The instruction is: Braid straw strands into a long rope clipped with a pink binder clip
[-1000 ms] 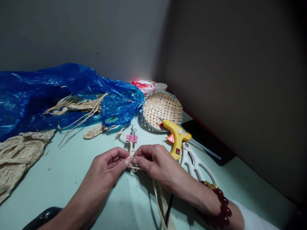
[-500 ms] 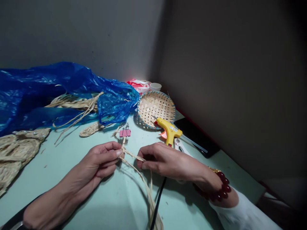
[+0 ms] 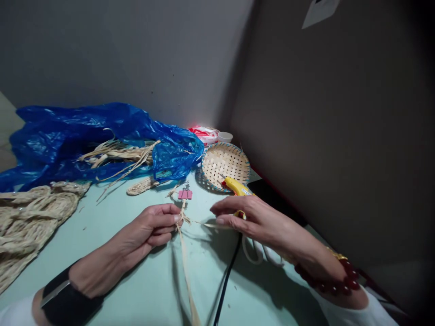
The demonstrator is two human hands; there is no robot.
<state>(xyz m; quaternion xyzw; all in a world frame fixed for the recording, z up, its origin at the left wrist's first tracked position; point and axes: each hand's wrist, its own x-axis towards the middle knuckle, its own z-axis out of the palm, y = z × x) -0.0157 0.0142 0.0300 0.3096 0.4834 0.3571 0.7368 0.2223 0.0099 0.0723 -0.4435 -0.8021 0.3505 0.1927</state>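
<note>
i sit at a small craft corner: pale green table [image 3: 102, 235] against bare grey walls, with raffia bundles [image 3: 30, 217], a glue gun [image 3: 236, 186], a woven basket [image 3: 226, 163].

A single head-worn camera looks forward and down, close over the table [image 3: 136, 299], toward the wall corner [image 3: 238, 81].

I see a pale green table [image 3: 102, 217] set in a corner, where a plain grey wall [image 3: 136, 54] meets a darker wall [image 3: 340, 136] on the right. A white sheet [image 3: 319, 11] is stuck high on the darker one. The light is dim.
</note>
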